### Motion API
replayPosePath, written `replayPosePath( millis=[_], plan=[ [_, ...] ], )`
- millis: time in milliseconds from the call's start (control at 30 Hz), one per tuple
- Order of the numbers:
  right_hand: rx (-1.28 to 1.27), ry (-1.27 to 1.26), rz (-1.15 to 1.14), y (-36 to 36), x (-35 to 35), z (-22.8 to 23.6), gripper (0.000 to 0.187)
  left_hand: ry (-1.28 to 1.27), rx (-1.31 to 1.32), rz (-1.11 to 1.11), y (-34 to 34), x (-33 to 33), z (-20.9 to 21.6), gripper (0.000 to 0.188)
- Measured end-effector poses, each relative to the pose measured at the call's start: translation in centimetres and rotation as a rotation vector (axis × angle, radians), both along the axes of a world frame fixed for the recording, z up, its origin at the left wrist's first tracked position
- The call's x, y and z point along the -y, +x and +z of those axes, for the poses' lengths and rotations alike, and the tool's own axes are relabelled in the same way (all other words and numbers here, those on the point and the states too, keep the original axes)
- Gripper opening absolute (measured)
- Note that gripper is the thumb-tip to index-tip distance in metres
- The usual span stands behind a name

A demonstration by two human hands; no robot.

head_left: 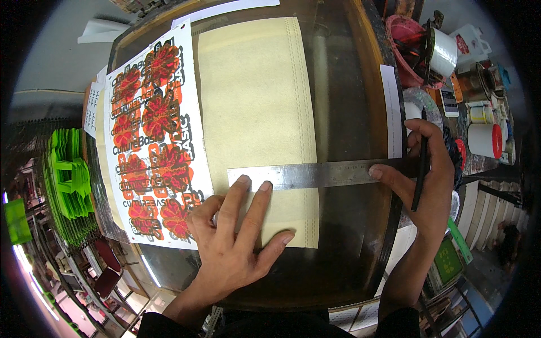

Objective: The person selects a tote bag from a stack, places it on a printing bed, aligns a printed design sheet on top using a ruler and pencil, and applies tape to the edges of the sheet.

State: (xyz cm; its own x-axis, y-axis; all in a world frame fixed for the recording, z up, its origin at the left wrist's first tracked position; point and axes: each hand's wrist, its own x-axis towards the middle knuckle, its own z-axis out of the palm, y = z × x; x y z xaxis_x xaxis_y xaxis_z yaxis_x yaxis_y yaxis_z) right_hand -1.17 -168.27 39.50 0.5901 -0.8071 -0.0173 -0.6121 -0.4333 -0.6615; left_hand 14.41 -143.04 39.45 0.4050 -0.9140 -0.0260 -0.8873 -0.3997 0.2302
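A steel ruler [298, 176] lies crosswise over the lower part of a cream fabric bag [253, 96] with a stitched right side. My left hand [231, 239] is open, fingers spread; two fingertips press the ruler's left end, and the thumb rests on the bag. At the ruler's other end, the thumb of my right hand [425, 174] touches the metal, while a slim black pen [419, 183] is held upright in the same hand. Left of the bag, a white sheet printed with red and black flower designs [152, 141] lies close to my left fingers.
Everything rests on a dark glass-topped table with a wooden frame [369, 67]. Beyond its right edge stand a pink bucket [403, 34], a white tub with a red lid [484, 141] and a phone [449, 101]. Stacked bright green bags [70, 174] are at the left.
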Motion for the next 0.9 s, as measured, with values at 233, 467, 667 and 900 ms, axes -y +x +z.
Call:
replayPosePath(
  millis=[233, 467, 667, 900],
  plan=[
    [-0.017, -0.011, -0.007, -0.14, -0.20, 0.16, 0.078, -0.006, -0.024, 0.010, -0.09, -0.01, 0.17, 0.072],
    [-0.009, 0.029, -0.018, 0.06, -0.32, 0.26, 0.076, -0.002, -0.037, 0.009, 0.01, -0.02, 0.16, 0.071],
    [0.004, 0.042, -0.023, -0.06, -0.23, 0.24, 0.078, 0.008, -0.023, 0.003, 0.01, 0.01, 0.13, 0.070],
    [0.005, 0.006, -0.004, -0.02, -0.27, 0.10, 0.076, 0.015, -0.013, -0.003, 0.04, -0.06, 0.05, 0.070]
  ],
)
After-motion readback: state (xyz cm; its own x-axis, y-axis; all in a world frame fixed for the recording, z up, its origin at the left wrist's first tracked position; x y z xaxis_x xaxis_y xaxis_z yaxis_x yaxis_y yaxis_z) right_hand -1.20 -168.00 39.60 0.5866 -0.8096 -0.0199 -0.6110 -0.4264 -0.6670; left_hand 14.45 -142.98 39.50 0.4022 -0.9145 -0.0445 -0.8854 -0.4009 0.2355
